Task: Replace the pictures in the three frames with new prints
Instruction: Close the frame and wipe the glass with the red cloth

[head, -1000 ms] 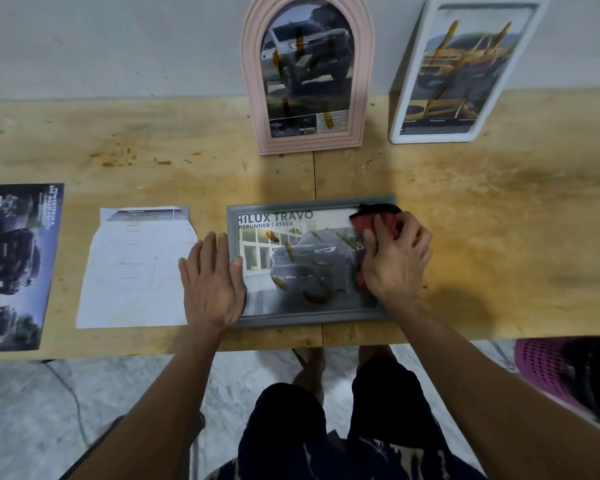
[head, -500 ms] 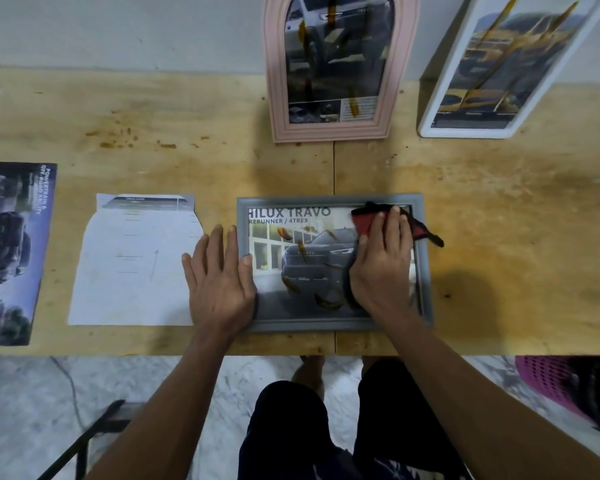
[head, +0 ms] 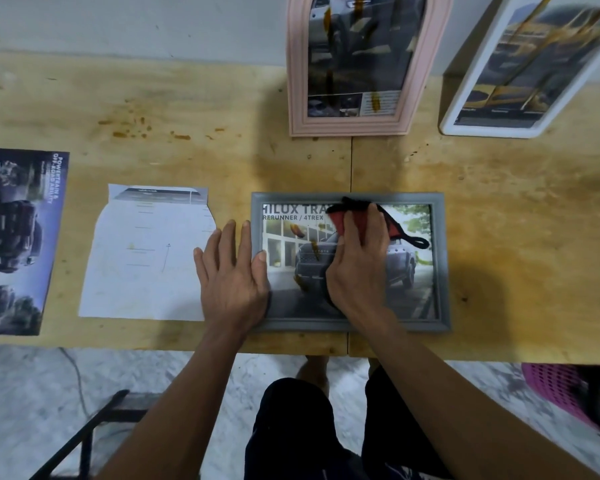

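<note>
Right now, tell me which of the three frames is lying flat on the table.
The grey frame, under both hands. The pink arched frame and the white frame stand propped against the wall.

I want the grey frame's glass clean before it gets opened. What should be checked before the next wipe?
1. Grey frame flat on the table: ok.
2. Left hand steadying the frame's left edge: ok.
3. Right hand pressing the red cloth on the glass: ok.
4. Brown smears gone from the glass: not ok.
5. Cloth's black loop clear of the wiping path: not ok, it trails on the glass.
</note>
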Demonstrator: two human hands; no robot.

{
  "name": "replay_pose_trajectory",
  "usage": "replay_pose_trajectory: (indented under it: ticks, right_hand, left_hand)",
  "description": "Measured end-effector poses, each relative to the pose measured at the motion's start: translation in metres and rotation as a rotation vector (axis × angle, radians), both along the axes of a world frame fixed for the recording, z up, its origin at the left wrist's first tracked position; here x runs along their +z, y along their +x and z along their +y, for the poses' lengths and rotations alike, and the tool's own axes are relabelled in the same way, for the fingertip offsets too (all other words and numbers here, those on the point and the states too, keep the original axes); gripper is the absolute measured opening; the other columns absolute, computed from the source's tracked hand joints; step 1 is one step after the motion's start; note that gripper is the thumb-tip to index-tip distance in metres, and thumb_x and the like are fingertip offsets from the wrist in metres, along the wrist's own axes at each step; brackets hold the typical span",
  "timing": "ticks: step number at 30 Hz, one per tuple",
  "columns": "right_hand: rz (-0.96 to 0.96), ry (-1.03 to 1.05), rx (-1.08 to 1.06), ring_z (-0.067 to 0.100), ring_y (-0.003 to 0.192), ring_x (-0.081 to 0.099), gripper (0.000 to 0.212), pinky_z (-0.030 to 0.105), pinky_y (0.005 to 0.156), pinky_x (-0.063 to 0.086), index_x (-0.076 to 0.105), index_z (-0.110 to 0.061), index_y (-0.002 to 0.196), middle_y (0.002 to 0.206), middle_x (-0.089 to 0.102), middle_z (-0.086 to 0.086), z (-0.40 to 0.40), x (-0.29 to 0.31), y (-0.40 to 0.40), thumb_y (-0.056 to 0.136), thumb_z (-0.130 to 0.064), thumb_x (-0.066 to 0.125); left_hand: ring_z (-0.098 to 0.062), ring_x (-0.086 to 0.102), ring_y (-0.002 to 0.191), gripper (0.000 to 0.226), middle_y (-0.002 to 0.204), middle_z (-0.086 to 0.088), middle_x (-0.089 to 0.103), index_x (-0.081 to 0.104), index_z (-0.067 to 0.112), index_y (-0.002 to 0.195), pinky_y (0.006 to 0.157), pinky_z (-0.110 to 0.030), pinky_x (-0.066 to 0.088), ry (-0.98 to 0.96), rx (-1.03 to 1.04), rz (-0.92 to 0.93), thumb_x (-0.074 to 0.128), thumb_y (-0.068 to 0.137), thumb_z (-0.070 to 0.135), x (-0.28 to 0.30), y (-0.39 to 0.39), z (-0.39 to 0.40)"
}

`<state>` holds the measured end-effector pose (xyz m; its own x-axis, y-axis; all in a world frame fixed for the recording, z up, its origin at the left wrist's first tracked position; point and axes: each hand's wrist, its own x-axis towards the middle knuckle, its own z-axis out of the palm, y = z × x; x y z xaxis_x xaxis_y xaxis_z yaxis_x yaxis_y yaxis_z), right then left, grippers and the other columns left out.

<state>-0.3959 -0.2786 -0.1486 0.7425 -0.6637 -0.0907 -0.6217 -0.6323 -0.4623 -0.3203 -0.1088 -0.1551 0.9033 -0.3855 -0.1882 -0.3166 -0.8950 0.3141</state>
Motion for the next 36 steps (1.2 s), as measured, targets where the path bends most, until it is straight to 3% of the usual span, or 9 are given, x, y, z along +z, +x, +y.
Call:
replay_pose_trajectory:
  ticks: [5,10,14,20,24,29,33,36]
  right_hand:
    - [-0.012,0.022,0.092,0.038,0.146,0.013,0.056,0.045,0.12,0.021,0.042,-0.005,0.143,0.156,0.021,0.02,0.019,0.003,0.018,0.087,-0.007,0.046]
    - [-0.006,0.038,0.267,0.035,0.149,0.011,0.057,0.039,0.122,0.009,0.041,-0.005,0.145,0.159,0.022,0.019,0.041,0.006,0.029,0.088,-0.006,0.049]
    - [0.01,0.059,0.404,0.031,0.15,0.012,0.06,0.039,0.123,0.009,0.04,-0.007,0.146,0.16,0.024,0.014,0.049,0.004,0.031,0.086,-0.009,0.043]
    - [0.048,0.077,0.518,0.027,0.149,0.02,0.065,0.051,0.116,0.029,0.043,-0.012,0.147,0.158,0.032,0.006,0.059,0.008,0.0,0.084,-0.016,0.03]
    - [0.093,0.051,0.566,0.026,0.146,0.03,0.058,0.048,0.111,0.034,0.051,-0.014,0.141,0.154,0.04,0.004,0.07,0.015,-0.025,0.087,-0.02,0.032]
    - [0.114,0.002,0.642,0.022,0.142,0.036,0.044,0.047,0.11,0.036,0.058,-0.019,0.133,0.149,0.047,0.0,0.069,0.02,-0.047,0.092,-0.026,0.045]
    - [0.125,-0.051,0.708,0.022,0.137,0.043,0.043,0.045,0.106,0.04,0.059,-0.019,0.132,0.145,0.052,0.0,0.062,0.022,-0.069,0.092,-0.027,0.046]
    - [0.144,-0.055,0.75,0.026,0.133,0.048,0.047,0.045,0.102,0.046,0.061,-0.016,0.13,0.142,0.055,0.003,0.048,0.021,-0.079,0.085,-0.026,0.06]
  left_hand:
    - [-0.028,0.018,0.15,0.056,0.163,-0.005,0.026,0.031,0.022,0.156,0.122,-0.056,0.008,-0.005,0.001,-0.004,0.027,0.103,0.042,-0.001,0.0,0.001]
    - [-0.025,0.016,0.15,0.054,0.164,-0.001,0.024,0.03,0.024,0.156,0.123,-0.054,0.007,-0.025,0.009,-0.006,0.021,0.105,0.041,-0.001,0.0,0.002]
    - [-0.024,0.015,0.15,0.054,0.163,0.0,0.024,0.03,0.026,0.156,0.123,-0.052,0.006,-0.039,0.017,-0.009,0.017,0.106,0.04,-0.001,0.0,0.002]
    - [-0.024,0.015,0.15,0.053,0.163,0.0,0.024,0.03,0.028,0.156,0.123,-0.052,0.006,-0.051,0.03,-0.014,0.015,0.106,0.039,-0.002,0.001,0.004]
    - [-0.024,0.015,0.15,0.054,0.163,0.0,0.025,0.03,0.028,0.156,0.123,-0.051,0.006,-0.05,0.024,-0.026,0.014,0.106,0.04,-0.002,0.0,0.005]
    - [-0.024,0.012,0.15,0.052,0.164,0.001,0.021,0.027,0.028,0.157,0.123,-0.052,0.005,-0.034,0.011,-0.008,0.015,0.108,0.041,-0.002,0.001,0.005]
    - [-0.025,0.015,0.149,0.054,0.163,-0.001,0.023,0.03,0.025,0.156,0.122,-0.055,0.009,-0.049,0.006,-0.013,0.016,0.107,0.042,-0.001,0.0,0.005]
    - [-0.03,0.02,0.147,0.054,0.161,-0.005,0.028,0.036,0.021,0.154,0.118,-0.059,0.016,-0.059,0.001,-0.027,0.019,0.107,0.04,-0.001,0.001,0.005]
